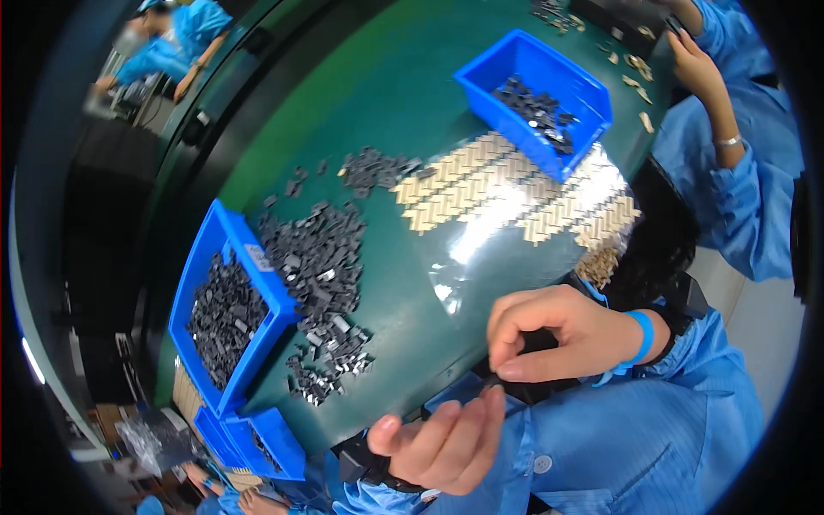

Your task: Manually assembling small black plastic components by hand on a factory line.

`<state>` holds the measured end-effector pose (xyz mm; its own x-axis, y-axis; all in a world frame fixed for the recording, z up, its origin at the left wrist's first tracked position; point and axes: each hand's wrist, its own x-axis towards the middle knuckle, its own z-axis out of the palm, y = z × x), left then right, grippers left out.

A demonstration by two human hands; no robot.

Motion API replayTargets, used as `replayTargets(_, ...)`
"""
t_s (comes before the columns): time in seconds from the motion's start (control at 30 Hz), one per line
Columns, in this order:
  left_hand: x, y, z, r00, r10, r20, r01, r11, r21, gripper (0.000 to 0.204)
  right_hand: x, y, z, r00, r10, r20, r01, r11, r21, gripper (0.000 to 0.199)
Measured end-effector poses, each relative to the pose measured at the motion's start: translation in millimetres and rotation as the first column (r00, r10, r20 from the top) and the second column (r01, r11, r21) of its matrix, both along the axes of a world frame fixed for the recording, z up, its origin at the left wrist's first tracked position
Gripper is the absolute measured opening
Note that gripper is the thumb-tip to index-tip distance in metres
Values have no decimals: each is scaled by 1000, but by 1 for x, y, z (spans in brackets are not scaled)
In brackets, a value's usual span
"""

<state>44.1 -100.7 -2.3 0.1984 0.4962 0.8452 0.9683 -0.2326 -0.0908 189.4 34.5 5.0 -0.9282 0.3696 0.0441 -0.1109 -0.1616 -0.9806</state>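
Note:
My right hand (558, 336) is closed in a pinch, thumb against bent fingers, on a small black piece (491, 379) that is mostly hidden. Just below it my left hand (446, 442) is turned palm up, fingers curled and thumb held apart. Its fingertips come close to the black piece; whether they touch it I cannot tell. Left of the hands, a loose heap of small black parts (313, 257) is spread on the green table (403, 343). Next to the heap, a blue bin (275, 296) holds many more of these black parts.
Another blue bin (481, 103) with black parts stands at the back, partly over a clear sheet bearing rows of tan pieces (463, 184). A smaller blue bin (292, 459) sits at lower left. At right, a co-worker's hand (697, 69) holds something dark above scattered tan pieces (637, 64).

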Motion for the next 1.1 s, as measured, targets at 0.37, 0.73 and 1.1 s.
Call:
replayTargets(0.37,-10,-5,6,997,-18,-77,-12,930,-368,21,-7,-5,-12,984,174,-30,-176,983,-52,6)
replayTargets(0.73,-100,29,-18,868,495,24,-393,717,-576,21,-4,1,-24,960,252,-124,-263,961,-85,7)
replayTargets(1.1,-111,33,-14,875,483,-35,-388,657,-646,13,3,-1,-32,896,276,-349,-273,960,57,8)
